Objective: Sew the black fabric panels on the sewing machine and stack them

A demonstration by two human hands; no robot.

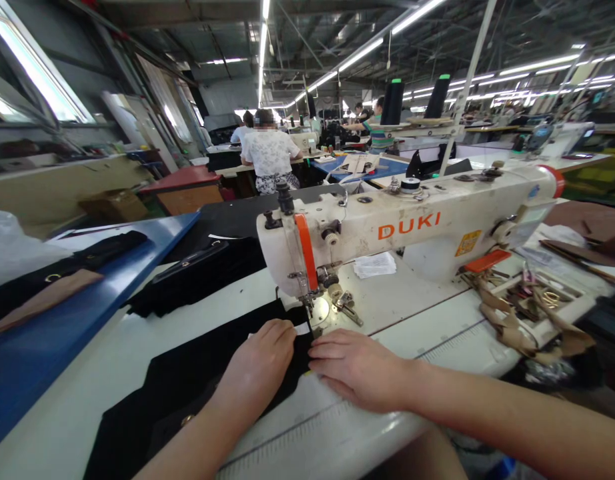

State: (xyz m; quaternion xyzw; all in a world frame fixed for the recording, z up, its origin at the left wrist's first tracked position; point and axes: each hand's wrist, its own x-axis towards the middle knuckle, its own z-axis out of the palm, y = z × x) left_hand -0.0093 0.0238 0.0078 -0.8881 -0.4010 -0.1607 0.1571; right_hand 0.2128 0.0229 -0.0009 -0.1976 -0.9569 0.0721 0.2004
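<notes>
A: Left hand?
B: Left hand [270, 353], lower center, on the black fabric [212, 363]. Fingers bent, pressed together, tips beside a white slip [301, 329]. Pinching? Can't tell, undersides hidden.

A: Right hand?
B: Right hand [360, 370], just right of center, low. Palm down, fingers mostly together, fingertips at the fabric's right edge. Can't tell if it grips any.

A: Where's the fabric?
B: Lower left to center, flat on the white table [227, 307], upper right corner by the needle area of the sewing machine [417, 233]. White slip lies on it, near that corner.

A: Machine?
B: Center to right, orange "DUKI" lettering, lamp lit at the needle end. Small stack of white labels [375, 265] behind the needle, on the machine bed.

A: Rest?
B: Dark folded piece [187, 277] left of the machine head. Blue surface [112, 300] at far left. Tray [570, 310] at right, scissors [550, 298] in it, brown scraps [507, 320] over its near side. Two black thread cones [391, 103], upper right. Person in a patterned white shirt [270, 153], upper center, back to camera.
</notes>
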